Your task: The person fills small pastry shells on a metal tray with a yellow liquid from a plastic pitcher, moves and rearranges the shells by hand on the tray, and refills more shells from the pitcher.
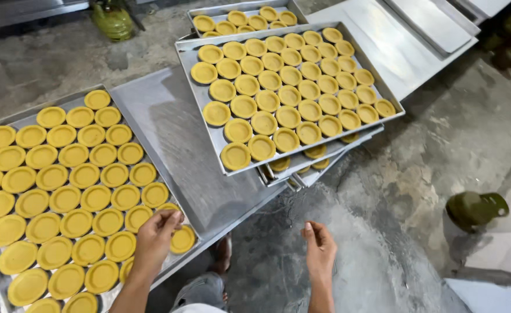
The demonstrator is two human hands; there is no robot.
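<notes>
Rough grey concrete floor (pixel 429 150) fills the scene, stained and patchy, paler and scuffed toward six o'clock. At eleven o'clock a green jug (pixel 112 20) sits on it beside a steel edge (pixel 29 10). At four o'clock a dark green lidded pot (pixel 475 208) lies tipped over. Light is flat and even, with soft shadows

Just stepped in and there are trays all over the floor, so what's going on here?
A person crouches over metal trays of round yellow pastry shells. Their left hand rests on a shell at the near corner of the left tray. The right hand hangs free above the concrete floor, holding nothing. A stack of filled trays sits ahead, beside an empty tray.
</notes>
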